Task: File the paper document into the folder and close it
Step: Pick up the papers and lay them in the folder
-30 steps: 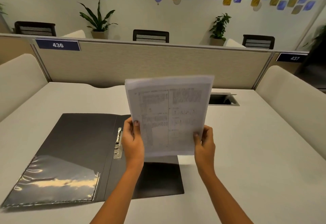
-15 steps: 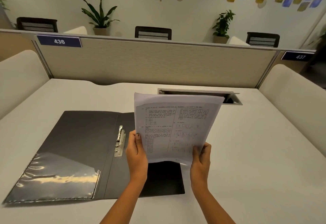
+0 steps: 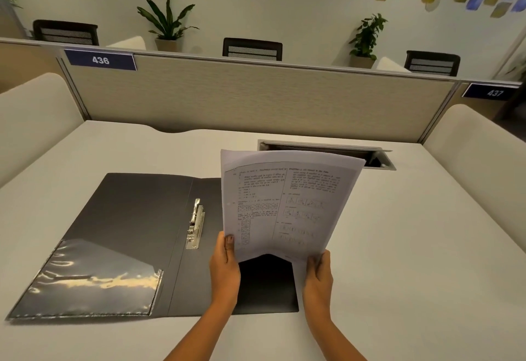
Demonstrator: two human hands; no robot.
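Note:
A dark grey folder (image 3: 136, 218) lies open and flat on the white desk, with a clear plastic pocket (image 3: 94, 284) on its left flap and a metal clip (image 3: 195, 222) by the spine. Above the folder's right half I hold a printed paper document (image 3: 287, 204), tilted and bowed upward at its bottom edge. My left hand (image 3: 225, 266) grips its lower left edge and my right hand (image 3: 318, 272) its lower right corner. The paper hides most of the right flap.
The white desk (image 3: 412, 246) has an open cable slot (image 3: 375, 155) just behind the paper. A beige partition (image 3: 256, 96) labelled 436 closes the far edge, with padded side panels left and right. Chairs and potted plants stand beyond it.
The paper has come down and tipped flatter toward the folder's right half, and its bottom edge now bows up between my hands. The folder has not moved.

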